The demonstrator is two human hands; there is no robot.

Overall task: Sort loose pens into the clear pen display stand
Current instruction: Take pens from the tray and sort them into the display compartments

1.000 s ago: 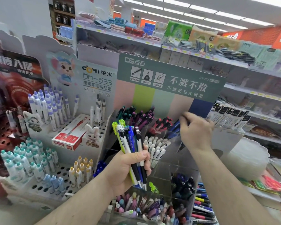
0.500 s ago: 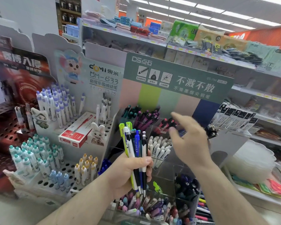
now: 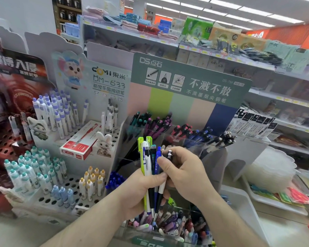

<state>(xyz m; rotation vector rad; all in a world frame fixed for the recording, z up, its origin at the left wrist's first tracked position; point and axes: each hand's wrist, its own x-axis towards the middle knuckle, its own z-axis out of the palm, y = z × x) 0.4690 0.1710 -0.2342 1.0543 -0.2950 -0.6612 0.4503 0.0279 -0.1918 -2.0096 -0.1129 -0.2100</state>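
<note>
My left hand (image 3: 141, 189) grips an upright bundle of loose pens (image 3: 148, 161) with green, white, black and blue barrels. My right hand (image 3: 184, 173) has its fingers curled round a black pen with a silver clicker (image 3: 169, 155) at the right side of that bundle. Both hands hover in front of the clear pen display stand (image 3: 184, 139). Its top tier holds teal, purple, red, blue and black-and-white pens in separate compartments. The middle tiers are hidden behind my hands. A bottom bin (image 3: 169, 227) holds several mixed pens.
A white perforated pen rack (image 3: 61, 196) with teal, purple and yellow-capped pens stands at the left, with a red pen box (image 3: 80, 143) on it. A green header card (image 3: 189, 82) rises behind the clear stand. White trays (image 3: 273, 166) and store shelves fill the right.
My right hand has come back from the top right compartment of the stand to the bundle in my left hand and taken hold of a black pen there.
</note>
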